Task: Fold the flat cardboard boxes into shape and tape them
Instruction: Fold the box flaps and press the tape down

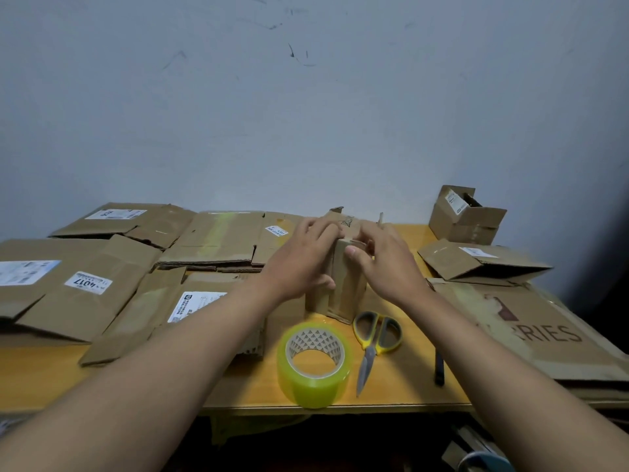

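Left hand [308, 258] and right hand [383, 258] each grip the upright, narrow corrugated cardboard box [343, 284], fingers curled over its top, behind the glossy yellow tape roll [313, 364].

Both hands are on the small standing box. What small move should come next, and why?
Probably press the top flaps flat with the left hand and free the right hand for the tape roll: the small box stands formed and both hands hold it.

label on flat box left [87, 283]: "4017" | big flat carton right [531, 321]: "…ERIES", partly hidden | other labels: too small to read
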